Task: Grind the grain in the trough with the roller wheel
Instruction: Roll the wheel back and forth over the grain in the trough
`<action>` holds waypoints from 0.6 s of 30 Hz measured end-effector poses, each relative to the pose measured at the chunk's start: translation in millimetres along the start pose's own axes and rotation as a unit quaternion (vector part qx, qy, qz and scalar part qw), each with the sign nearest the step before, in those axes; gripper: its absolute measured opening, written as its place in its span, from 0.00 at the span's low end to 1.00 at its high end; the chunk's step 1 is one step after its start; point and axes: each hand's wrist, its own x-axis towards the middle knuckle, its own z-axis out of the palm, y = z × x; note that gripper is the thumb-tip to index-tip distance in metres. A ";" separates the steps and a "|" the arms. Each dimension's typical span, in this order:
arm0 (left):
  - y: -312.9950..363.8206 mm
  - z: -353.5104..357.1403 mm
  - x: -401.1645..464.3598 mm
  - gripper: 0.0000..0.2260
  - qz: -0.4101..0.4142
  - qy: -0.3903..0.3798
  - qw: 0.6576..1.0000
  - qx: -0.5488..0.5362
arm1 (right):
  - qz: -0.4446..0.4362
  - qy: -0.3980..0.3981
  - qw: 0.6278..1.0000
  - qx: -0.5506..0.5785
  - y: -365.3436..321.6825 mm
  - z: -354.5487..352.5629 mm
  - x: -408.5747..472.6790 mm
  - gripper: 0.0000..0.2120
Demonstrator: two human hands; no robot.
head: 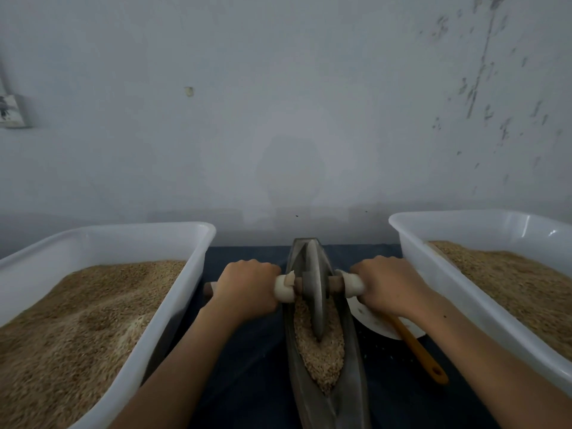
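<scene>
Single head cam, looks forward and down, close over trough (325, 366), facing wall (278, 103); no second view.

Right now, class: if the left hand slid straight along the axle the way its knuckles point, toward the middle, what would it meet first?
The left hand would likely meet the roller wheel first, just past the white handle wrap.

No words, numbers or brand names can be read anywhere. A small picture (12, 111) is seen on the wall (278, 103) at the far left, but it is too blurry for any writing to be made out. Nothing is written on the white tubs (173, 239).
</scene>
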 end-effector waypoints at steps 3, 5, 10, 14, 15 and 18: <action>3.5 7.0 -3.4 0.08 -0.029 0.071 0.997 0.014 | 0.009 0.056 0.998 -0.007 -0.7 7.5 1.1 0.02; 4.6 8.9 -3.6 0.09 -0.036 0.087 0.996 0.012 | 0.010 0.067 0.998 -0.009 -0.4 10.0 0.3 0.05; 4.2 0.9 -3.4 0.07 -0.027 0.033 0.999 -0.001 | 0.026 0.029 0.999 -0.022 -4.1 3.3 -2.4 0.04; 6.8 -3.0 -6.5 0.09 -0.024 -0.010 1.000 0.016 | 0.036 -0.084 0.996 0.002 -4.6 -10.8 -4.5 0.08; 6.7 -4.5 -6.6 0.09 -0.019 -0.028 0.999 0.015 | 0.036 -0.105 0.994 0.005 -4.8 -13.7 -5.2 0.10; 5.4 -7.8 -5.7 0.10 -0.013 -0.063 0.998 0.012 | 0.035 -0.117 0.992 0.003 -5.7 -15.6 -6.2 0.11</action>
